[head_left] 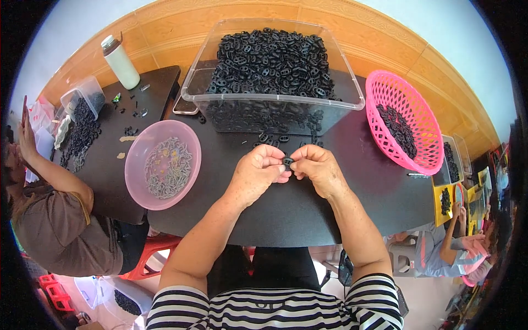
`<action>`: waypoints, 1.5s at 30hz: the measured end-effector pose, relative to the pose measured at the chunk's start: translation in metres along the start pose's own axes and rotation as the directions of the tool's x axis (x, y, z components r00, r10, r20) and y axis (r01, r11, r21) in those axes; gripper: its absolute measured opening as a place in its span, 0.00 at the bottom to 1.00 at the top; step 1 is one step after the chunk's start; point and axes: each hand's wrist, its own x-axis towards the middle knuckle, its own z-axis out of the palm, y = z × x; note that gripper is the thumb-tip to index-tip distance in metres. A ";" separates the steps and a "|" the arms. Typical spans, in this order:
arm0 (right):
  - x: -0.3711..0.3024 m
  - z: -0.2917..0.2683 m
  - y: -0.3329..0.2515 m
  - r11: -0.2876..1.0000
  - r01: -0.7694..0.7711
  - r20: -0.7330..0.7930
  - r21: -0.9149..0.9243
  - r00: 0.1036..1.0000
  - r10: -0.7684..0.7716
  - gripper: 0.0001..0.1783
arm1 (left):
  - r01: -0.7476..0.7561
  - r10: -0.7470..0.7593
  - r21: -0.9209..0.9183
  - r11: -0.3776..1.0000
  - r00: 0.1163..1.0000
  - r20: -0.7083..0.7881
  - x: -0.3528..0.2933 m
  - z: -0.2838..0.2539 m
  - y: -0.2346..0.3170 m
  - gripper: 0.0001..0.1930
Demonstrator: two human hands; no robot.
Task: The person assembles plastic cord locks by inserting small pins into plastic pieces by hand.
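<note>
Close together over the table's middle, my two hands meet at one small black oval plastic piece with holes [287,161]. The fingertips of my left hand [252,175] pinch its left side. On its right side, the thumb and fingers of my right hand [320,169] are closed too. Whether a smaller part is also between the fingers is hidden. Several similar black pieces [264,137] lie loose just beyond my hands. Behind them stands a clear plastic bin [264,99] heaped with more black two-holed pieces [272,60].
Left of my hands is a pink bowl [165,130] with small grey parts [168,176]. A pink lattice basket [421,110] holding black pieces stands at the right. A phone [185,105] and bottle [122,65] are farther back. People sit at both sides.
</note>
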 end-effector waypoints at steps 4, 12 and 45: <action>0.000 -0.001 0.001 1.000 0.003 0.016 -0.007 1.000 -0.003 0.06 | 0.019 -0.019 0.026 0.999 1.000 0.000 0.000 0.000 0.001 0.07; 0.001 -0.002 0.003 0.999 0.012 0.012 -0.032 1.000 -0.011 0.05 | 0.007 -0.007 0.023 1.000 1.000 0.000 0.000 0.000 0.000 0.08; 0.002 -0.002 0.010 0.980 0.110 0.091 -0.166 0.991 -0.096 0.10 | 0.026 -0.027 -0.016 1.000 0.999 -0.024 0.000 -0.003 0.001 0.07</action>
